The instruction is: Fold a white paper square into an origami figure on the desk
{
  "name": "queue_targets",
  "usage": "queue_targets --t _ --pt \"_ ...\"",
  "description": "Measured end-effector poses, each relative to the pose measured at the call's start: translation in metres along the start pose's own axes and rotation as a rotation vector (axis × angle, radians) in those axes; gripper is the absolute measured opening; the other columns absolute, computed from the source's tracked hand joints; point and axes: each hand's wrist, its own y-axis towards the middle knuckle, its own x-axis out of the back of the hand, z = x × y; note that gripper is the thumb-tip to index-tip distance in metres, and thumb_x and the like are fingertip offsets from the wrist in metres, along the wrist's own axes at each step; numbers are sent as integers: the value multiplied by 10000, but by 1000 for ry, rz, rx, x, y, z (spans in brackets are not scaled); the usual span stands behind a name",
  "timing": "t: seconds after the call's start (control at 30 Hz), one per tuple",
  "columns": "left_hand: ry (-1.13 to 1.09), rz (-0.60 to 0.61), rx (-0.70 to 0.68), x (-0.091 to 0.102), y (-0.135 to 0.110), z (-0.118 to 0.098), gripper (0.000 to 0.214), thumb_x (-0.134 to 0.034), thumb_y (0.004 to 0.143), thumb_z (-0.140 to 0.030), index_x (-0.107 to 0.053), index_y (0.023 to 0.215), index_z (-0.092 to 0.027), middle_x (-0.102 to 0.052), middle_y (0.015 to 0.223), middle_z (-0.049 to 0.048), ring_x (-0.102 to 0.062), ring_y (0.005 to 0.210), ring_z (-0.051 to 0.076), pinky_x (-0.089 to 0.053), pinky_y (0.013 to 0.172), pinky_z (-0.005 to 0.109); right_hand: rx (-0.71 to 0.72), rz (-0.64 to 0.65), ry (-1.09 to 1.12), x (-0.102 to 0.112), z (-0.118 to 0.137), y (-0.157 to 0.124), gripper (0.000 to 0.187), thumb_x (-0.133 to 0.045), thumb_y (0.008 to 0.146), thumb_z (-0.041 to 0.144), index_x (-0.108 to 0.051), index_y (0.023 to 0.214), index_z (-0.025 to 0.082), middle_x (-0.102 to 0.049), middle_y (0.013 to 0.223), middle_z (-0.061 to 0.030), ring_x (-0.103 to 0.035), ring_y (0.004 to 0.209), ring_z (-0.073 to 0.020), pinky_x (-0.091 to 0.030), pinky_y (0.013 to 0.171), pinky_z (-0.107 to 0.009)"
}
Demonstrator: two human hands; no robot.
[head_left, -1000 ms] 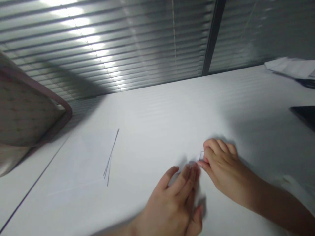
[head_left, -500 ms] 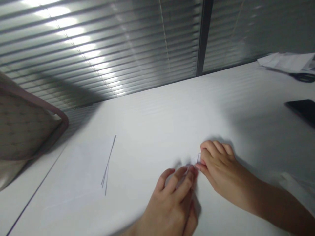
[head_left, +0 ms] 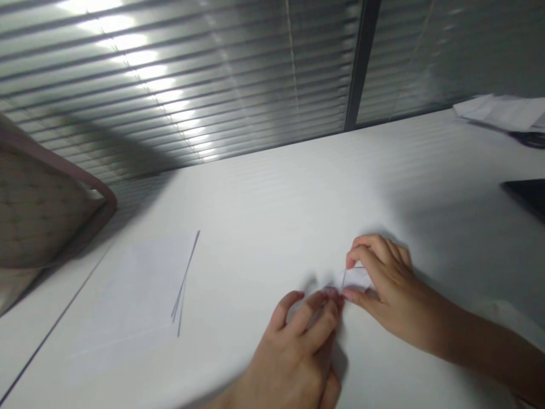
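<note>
A small white piece of folded paper (head_left: pixel 356 278) lies between my two hands on the white table. My left hand (head_left: pixel 298 343) presses the paper's left end with bent fingertips and hides that part. Around its right end curves my right hand (head_left: pixel 385 272), thumb at the near edge and index finger at the far edge. A dark line crosses the paper close to the left fingertips. To the left, a stack of white paper sheets (head_left: pixel 131 289) rests flat, with thin dark strips (head_left: pixel 186 275) along its right side.
A quilted bag (head_left: pixel 46 204) stands at the left edge. Slatted blinds (head_left: pixel 238 85) rise behind the table (head_left: pixel 272 210). At the right are a black flat object (head_left: pixel 528 196), crumpled white paper (head_left: pixel 502 111) and a dark scissors-like handle (head_left: pixel 534 140).
My right hand's index finger and thumb have parted somewhat, uncovering more of the folded paper. My left hand has stayed almost in place. The view has shifted slightly.
</note>
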Motion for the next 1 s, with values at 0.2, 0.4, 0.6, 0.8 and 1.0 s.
queue_targets --t 0.2,0.4,0.6,0.8,1.0 --pt "-19 4 -7 2 -4 -3 391 -556 881 -384 -633 1174 -136 -582 1332 27 -456 1220 204 -193 1085 341 -82 12 27 1 -4 -2 271 -629 790 164 -428 957 235 -498 1000 -54 -499 1003 -241 -375 890 -416" --pt "-38 106 62 9 -2 -6 389 -502 881 -233 -592 1242 -118 -552 1371 23 -442 1244 209 -204 1083 351 -112 32 42 5 -12 0 310 -662 757 161 -421 933 245 -506 992 -47 -504 993 -246 -399 888 -432" --pt "-55 133 66 6 -3 -4 497 -499 839 -174 -511 1327 -85 -550 1372 40 -417 1264 220 -175 1102 354 -17 59 156 9 -16 3 256 -635 810 170 -480 999 245 -535 1054 -55 -500 1079 -245 -411 934 -431" --pt "-157 91 65 5 -4 -8 509 -510 855 -194 -489 1341 -42 -573 1310 116 -449 1205 275 -277 1067 398 247 97 320 12 4 7 269 -451 937 116 -554 1145 252 -635 1139 -30 -563 1094 -162 -453 944 -308" --pt "-426 -104 249 10 -3 -3 390 -516 835 -58 -612 1199 -160 -609 1108 76 -534 999 206 -459 898 340 236 187 401 1 1 6 277 -452 929 90 -634 1085 228 -681 1059 -25 -621 990 -146 -500 881 -267"
